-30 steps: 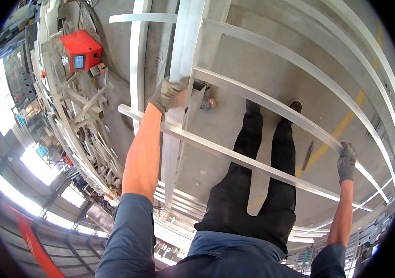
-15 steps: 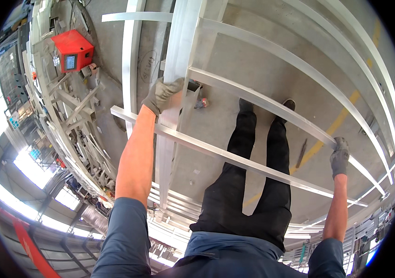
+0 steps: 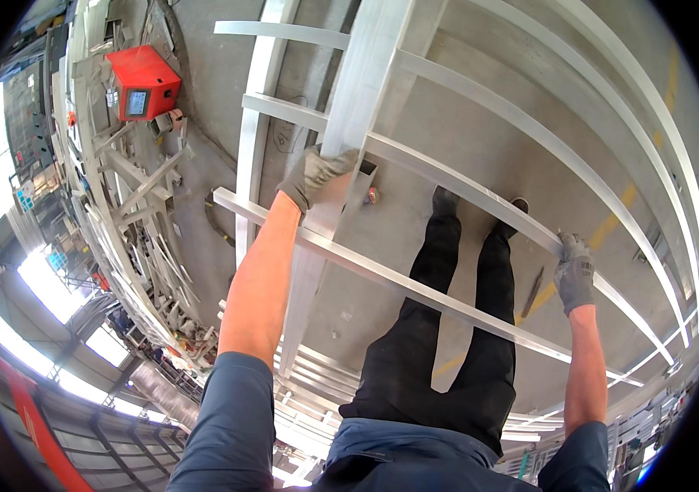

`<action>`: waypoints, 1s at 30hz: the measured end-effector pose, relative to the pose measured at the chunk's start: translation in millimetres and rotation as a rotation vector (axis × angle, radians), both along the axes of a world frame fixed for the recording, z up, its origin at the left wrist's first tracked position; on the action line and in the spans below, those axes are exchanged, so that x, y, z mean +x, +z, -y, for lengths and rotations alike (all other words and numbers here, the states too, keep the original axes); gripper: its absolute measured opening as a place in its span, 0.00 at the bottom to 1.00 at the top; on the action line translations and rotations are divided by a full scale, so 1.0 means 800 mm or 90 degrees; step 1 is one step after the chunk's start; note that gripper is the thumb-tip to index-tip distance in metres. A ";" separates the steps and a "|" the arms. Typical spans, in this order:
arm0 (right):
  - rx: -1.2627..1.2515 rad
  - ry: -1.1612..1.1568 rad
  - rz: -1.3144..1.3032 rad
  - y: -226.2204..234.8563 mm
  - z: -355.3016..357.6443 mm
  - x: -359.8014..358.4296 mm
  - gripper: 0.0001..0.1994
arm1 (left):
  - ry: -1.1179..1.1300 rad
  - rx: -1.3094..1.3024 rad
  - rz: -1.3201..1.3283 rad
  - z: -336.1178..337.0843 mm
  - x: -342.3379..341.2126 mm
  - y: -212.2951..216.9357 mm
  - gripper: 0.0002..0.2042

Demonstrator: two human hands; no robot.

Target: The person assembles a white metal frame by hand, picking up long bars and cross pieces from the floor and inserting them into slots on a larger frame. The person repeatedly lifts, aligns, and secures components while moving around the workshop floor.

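My left hand (image 3: pixel 317 176), in a grey work glove, is closed over a wide silvery metal beam (image 3: pixel 370 78); the undersides of its fingers are hidden. My right hand (image 3: pixel 576 271), gloved too, grips a long narrow metal tube (image 3: pixel 464 187) towards its right part. This tube crosses the beam, and a short length of it (image 3: pixel 284 111) sticks out on the beam's left side. Nearer to me, a second narrow tube (image 3: pixel 415 287) crosses the beam at a slant, below my left hand.
More long pale bars (image 3: pixel 530 119) curve across the far right. Left of the beam runs a parallel rail (image 3: pixel 253 139). A red machine with a small screen (image 3: pixel 148 82) stands at the left, by racks of metal offcuts (image 3: pixel 140 189). My shoes (image 3: pixel 445 199) are on the concrete floor.
The gripped tube has slid left with my right hand, so more of it shows beyond the beam's left side. My left hand stays on the beam; the view has shifted a little.
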State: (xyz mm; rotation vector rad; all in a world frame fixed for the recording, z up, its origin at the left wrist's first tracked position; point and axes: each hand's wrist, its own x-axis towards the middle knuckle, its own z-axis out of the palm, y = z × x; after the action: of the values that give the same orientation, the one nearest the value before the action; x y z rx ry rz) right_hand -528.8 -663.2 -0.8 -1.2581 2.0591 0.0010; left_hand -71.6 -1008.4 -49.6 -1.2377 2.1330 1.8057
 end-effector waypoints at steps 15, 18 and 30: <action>-0.309 0.046 0.168 0.094 0.053 0.127 0.26 | 0.250 0.260 0.063 -0.009 -0.048 0.021 0.11; -0.132 0.093 0.210 0.082 -0.027 0.153 0.30 | -0.199 -0.255 0.113 0.004 -0.021 0.016 0.12; 0.099 0.043 0.126 0.057 -0.239 0.056 0.16 | 0.099 -0.652 0.364 -0.056 -0.067 0.189 0.32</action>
State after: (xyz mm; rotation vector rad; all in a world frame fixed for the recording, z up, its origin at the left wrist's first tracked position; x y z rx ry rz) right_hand -484.1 -471.9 45.1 -1.1827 1.8109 0.0642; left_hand -125.0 -963.9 101.7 -1.7973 2.6095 0.1507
